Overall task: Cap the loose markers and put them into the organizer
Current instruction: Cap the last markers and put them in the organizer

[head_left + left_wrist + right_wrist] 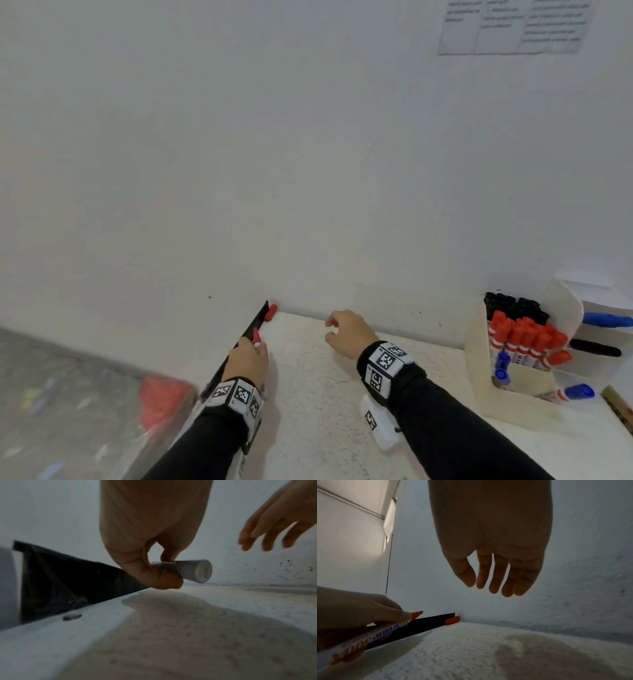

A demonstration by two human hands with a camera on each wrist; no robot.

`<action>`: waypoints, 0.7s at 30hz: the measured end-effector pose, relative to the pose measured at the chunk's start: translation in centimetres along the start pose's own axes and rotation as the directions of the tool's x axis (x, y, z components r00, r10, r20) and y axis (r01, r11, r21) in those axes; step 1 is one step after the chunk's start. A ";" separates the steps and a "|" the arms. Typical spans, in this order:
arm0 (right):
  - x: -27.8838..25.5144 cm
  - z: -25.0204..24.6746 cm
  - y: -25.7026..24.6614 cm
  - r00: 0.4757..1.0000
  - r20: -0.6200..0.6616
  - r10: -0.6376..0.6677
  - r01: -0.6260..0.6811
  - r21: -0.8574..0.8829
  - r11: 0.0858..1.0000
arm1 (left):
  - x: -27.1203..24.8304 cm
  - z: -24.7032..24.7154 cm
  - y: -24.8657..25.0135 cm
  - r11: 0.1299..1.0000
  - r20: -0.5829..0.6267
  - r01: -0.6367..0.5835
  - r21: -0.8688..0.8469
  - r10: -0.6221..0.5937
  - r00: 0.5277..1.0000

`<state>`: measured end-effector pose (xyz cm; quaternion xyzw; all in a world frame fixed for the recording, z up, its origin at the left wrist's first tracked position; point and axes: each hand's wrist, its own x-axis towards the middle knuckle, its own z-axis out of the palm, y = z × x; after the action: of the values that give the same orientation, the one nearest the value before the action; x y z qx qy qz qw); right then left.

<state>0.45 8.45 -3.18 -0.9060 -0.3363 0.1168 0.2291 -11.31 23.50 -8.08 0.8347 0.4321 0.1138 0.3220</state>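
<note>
At the lower left of the head view, the left hand grips an uncapped red marker near the left edge of the white table, its nib pointing toward the wall; holding the barrel low in the fist leaves the tip end free, presumably so a cap can go on. The loose red cap lies just above it in the frame, in the corner where the table meets the wall, beside a black strip along the table edge. The right hand, at centre frame, holds nothing, fingers loosely bent and hanging above the table (the right wrist view shows them relaxed and apart), probably on its way to the cap. The white organizer stands at the lower right of the frame, well apart, already packed with upright red, black and blue markers, so this marker's slot is likely among the reds.
</note>
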 end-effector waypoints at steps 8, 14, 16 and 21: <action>5.1 4.6 -2.5 0.959 0.255 -0.125 0.157 -0.109 0.982 | 0.2 0.8 -0.1 1.000 -0.032 0.009 0.010 -0.008 0.999; 7.2 5.9 -4.3 0.928 0.349 -0.127 0.224 -0.251 0.942 | 0.1 0.8 -0.2 0.999 -0.020 0.045 0.026 -0.044 0.999; 7.6 6.2 -4.8 0.928 0.339 -0.154 0.244 -0.241 0.939 | 0.1 0.9 -0.2 0.998 -0.019 0.053 0.029 -0.053 0.998; 8.6 7.1 -5.7 0.919 0.342 -0.199 0.304 -0.290 0.907 | 0.0 0.8 -0.2 0.998 -0.015 0.053 0.029 -0.052 0.999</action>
<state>1.08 20.36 -7.04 -0.8511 -0.4977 0.1647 0.0291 -11.05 23.26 -8.85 0.8268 0.4577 0.1051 0.3096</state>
